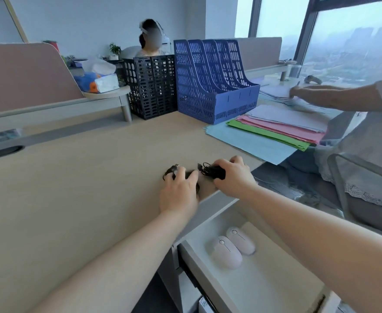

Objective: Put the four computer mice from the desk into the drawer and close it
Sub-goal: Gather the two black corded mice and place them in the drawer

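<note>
Two pale mice already lie side by side in the open drawer, so the task looks about half done. On the bench, the left hand covers one black mouse, fingers curled over it, and the right hand pinches the other black mouse with its bundled cable. Both must still go in, then the drawer needs shutting.

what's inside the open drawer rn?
Two pale pink mice lie side by side, touching, on the floor of the white drawer. No black mice in it. The right forearm covers the drawer's right part; its back end sits hidden under the desk.
</note>
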